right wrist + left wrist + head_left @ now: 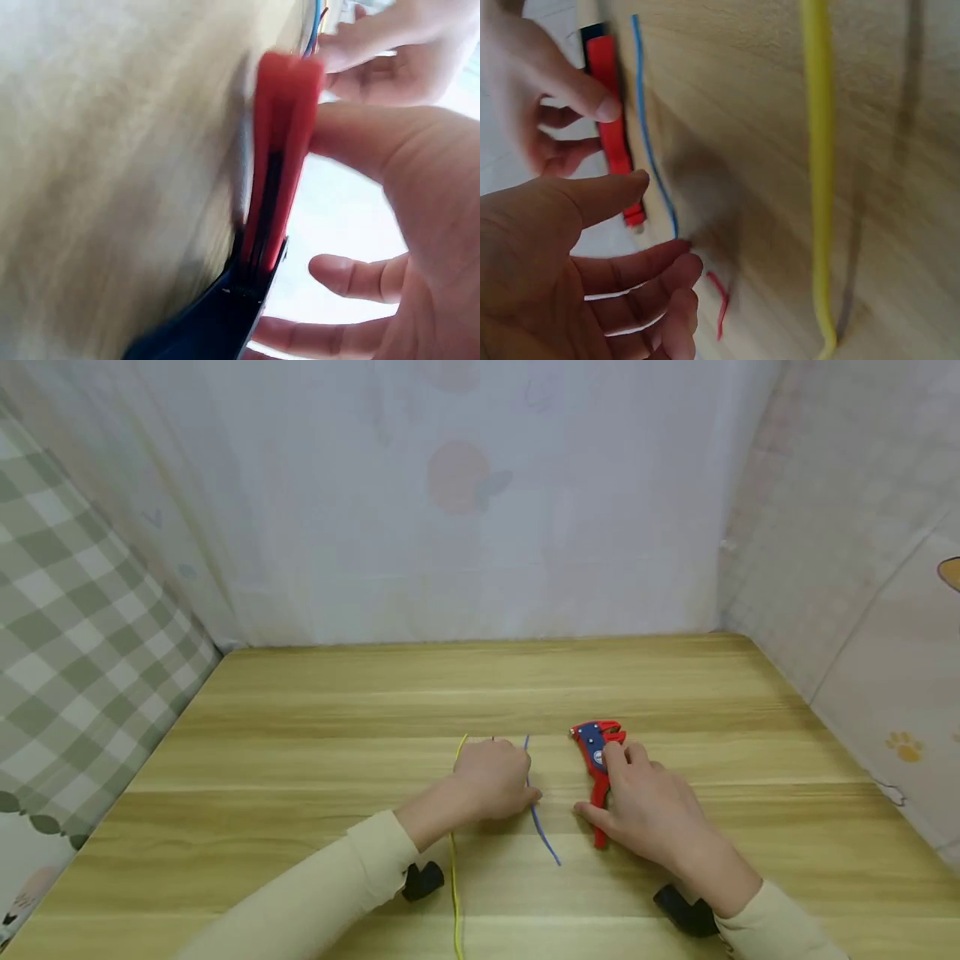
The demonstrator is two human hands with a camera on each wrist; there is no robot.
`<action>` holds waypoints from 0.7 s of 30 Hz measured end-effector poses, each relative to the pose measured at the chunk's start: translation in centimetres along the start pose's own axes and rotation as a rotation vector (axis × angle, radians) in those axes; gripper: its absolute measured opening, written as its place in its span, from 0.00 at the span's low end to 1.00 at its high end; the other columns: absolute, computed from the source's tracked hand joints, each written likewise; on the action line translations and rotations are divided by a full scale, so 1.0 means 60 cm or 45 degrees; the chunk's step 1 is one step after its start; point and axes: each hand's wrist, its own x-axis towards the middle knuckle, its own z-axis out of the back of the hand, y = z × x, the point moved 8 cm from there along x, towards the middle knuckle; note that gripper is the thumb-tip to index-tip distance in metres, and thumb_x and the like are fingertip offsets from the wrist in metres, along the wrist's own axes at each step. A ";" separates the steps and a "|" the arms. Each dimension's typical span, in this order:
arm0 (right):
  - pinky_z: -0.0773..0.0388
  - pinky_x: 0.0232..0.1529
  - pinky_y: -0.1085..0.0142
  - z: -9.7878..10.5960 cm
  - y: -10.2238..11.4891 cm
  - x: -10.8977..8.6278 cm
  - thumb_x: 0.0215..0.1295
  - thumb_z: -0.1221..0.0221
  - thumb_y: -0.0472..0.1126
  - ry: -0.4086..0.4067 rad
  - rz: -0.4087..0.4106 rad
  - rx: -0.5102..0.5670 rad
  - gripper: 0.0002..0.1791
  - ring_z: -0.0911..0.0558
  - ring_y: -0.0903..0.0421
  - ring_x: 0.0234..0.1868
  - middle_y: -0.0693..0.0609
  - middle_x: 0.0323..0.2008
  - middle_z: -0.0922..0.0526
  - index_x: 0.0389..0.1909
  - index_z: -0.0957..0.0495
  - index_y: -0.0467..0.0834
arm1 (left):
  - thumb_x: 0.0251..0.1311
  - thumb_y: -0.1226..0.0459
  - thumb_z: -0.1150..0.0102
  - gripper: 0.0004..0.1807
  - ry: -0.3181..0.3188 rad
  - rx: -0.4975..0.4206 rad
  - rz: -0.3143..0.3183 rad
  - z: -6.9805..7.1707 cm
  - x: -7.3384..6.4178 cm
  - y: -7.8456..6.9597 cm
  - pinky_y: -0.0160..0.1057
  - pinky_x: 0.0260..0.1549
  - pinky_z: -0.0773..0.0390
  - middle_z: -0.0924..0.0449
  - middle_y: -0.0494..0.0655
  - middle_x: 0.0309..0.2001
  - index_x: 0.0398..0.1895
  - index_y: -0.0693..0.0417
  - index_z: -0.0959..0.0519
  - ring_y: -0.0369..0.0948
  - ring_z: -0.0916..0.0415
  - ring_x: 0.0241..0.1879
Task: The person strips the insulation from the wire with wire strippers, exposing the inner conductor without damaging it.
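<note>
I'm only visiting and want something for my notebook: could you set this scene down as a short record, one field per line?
Surface: wood-grained table
Tool: red-and-blue wire stripper
Wires: yellow wire, blue wire, short red wire
Left hand: close to the blue wire, fingers loosely bent; whether it touches is unclear
Right hand: at the wire stripper, thumb reaching across the handle, other fingers loosely spread
Left side: green-and-white checked cloth
</note>
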 end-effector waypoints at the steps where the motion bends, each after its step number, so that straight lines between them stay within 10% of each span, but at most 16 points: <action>1: 0.28 0.21 0.57 -0.002 -0.001 -0.001 0.54 0.24 0.62 0.004 -0.008 0.006 0.43 0.26 0.50 0.24 0.41 0.37 0.24 0.55 0.30 0.35 | 0.66 0.45 0.34 0.23 0.025 0.006 0.013 -0.007 0.006 -0.003 0.46 0.26 0.18 0.18 0.42 0.28 0.19 0.46 0.24 0.42 0.17 0.33; 10: 0.26 0.22 0.55 -0.010 -0.016 0.004 0.53 0.26 0.45 0.099 -0.078 0.047 0.41 0.24 0.46 0.29 0.38 0.35 0.19 0.64 0.34 0.34 | 0.67 0.62 0.37 0.21 0.049 -0.085 0.051 -0.017 0.013 -0.008 0.43 0.19 0.23 0.23 0.44 0.25 0.14 0.48 0.29 0.41 0.26 0.25; 21: 0.29 0.19 0.54 0.000 -0.035 0.009 0.59 0.36 0.41 -0.093 -0.097 0.063 0.37 0.22 0.45 0.28 0.39 0.32 0.19 0.68 0.37 0.35 | 0.61 0.65 0.36 0.25 0.045 -0.213 0.115 -0.025 0.029 0.006 0.41 0.17 0.29 0.35 0.43 0.19 0.11 0.47 0.39 0.41 0.33 0.23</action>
